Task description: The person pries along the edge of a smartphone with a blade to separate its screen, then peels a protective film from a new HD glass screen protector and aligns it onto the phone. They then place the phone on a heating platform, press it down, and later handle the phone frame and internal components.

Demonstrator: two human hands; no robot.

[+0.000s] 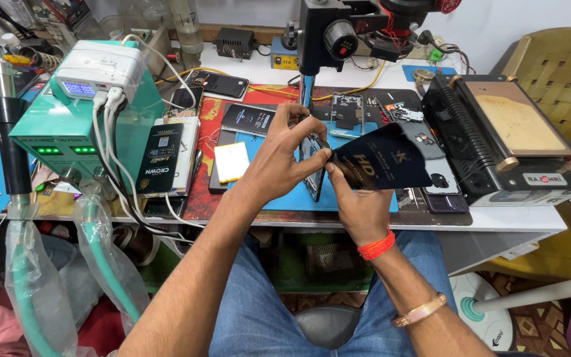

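Far to the left of both hands stands a teal metal box-shaped station (67, 135) with green lights, a white plastic unit with a small lit screen (100, 69) on its top and white cables hanging down its front. Between that station and the left hand lie a flat black packet with gold lettering (158, 158) and, nearer the hand, a small pale yellow rectangular pad (231, 162) on the blue work mat (285, 195).

The left hand (279, 162) reaches in from the lower left, its fingers closed around the upper edge of a slim dark phone body (313, 165) held on edge just above the mat. The right hand (358, 201), with a red thread at the wrist, comes up from below and touches the left hand; its thumb and fingers pinch the lower left corner of a dark blue, glossy, flat packet with gold print (384, 162), which fans out to the right and meets the phone body at the fingertips.

Behind the hands rises a black microscope stand (328, 36). To the right of the right hand sits a black heating plate machine with a tan flat top (513, 135).
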